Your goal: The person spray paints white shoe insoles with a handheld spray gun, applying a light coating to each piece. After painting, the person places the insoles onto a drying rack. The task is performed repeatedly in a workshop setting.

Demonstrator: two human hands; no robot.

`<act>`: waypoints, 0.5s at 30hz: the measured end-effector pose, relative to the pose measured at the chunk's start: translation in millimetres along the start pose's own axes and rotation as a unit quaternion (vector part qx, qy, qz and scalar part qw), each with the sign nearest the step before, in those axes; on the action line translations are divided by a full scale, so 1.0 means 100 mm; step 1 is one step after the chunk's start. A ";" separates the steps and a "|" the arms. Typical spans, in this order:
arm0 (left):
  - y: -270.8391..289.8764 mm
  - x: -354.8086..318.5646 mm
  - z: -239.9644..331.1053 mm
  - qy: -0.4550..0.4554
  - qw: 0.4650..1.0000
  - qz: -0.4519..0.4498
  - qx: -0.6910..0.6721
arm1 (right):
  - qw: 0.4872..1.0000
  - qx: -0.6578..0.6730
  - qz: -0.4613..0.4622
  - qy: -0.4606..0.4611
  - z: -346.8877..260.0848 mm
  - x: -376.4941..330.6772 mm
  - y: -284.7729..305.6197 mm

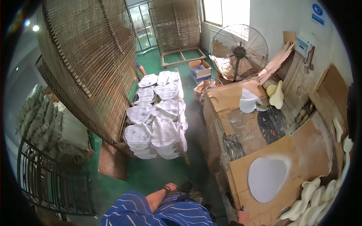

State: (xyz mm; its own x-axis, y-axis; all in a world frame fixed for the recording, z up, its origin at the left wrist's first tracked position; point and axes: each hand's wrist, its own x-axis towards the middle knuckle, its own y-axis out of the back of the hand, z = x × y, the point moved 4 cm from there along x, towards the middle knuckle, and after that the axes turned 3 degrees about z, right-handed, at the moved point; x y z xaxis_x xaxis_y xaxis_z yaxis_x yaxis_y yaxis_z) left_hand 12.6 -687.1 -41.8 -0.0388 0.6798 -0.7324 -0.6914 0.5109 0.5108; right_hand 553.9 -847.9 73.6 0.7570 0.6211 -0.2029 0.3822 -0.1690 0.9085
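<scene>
My left hand point(171, 187) hangs low in front of my striped blue shirt, a dark band at its wrist. Its fingers look curled, and whether they hold anything is too small to tell. At the near edge of the workbench, my right hand point(243, 217) is closed around a spray gun point(242, 208), of which only a small metal tip shows. Just beyond it, a flat white rounded piece point(267, 179) lies on a cardboard sheet point(241, 171). Pale spray residue surrounds the piece on the cardboard.
Left of the bench, a tall wire rack point(86, 56) holds several white pieces point(162, 132) on its lower shelves. Another person's arm point(141, 69) shows behind it. A large fan point(239, 51) stands at the bench's far end. Cream-coloured curved pieces point(311, 199) pile up at right.
</scene>
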 end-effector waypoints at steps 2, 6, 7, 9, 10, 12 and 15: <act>-0.05 -0.15 0.05 0.012 1.000 0.009 0.008 | 0.999 -0.019 0.025 0.015 0.09 -0.02 -0.06; 0.02 -0.37 0.21 -0.008 0.997 0.027 0.068 | 0.994 -0.096 -0.008 0.048 0.13 -0.13 -0.07; 0.03 -0.43 0.23 -0.028 0.995 0.032 0.093 | 0.993 -0.105 -0.008 0.061 0.13 -0.17 -0.09; 0.00 -0.48 0.23 -0.019 0.996 0.073 0.054 | 0.989 -0.128 -0.001 0.076 0.14 -0.22 -0.04; -0.02 -0.48 0.25 -0.018 0.995 0.090 0.036 | 0.994 -0.101 -0.049 0.012 0.14 -0.22 -0.02; -0.05 -0.34 0.20 -0.026 0.993 0.042 0.108 | 0.996 -0.043 -0.061 -0.048 0.08 -0.27 0.10; -0.16 0.25 -0.06 -0.166 0.917 -0.057 0.359 | 0.994 0.030 -0.010 -0.108 -0.05 -0.35 0.16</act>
State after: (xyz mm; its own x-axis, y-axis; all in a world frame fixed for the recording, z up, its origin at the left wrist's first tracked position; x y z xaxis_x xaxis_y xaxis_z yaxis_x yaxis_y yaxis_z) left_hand 18.1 -680.8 -71.0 0.3088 0.6628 -0.6822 -0.0193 0.7214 0.6922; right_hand 531.2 -868.3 97.0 0.8424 0.4475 -0.3000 0.4240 -0.2071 0.8817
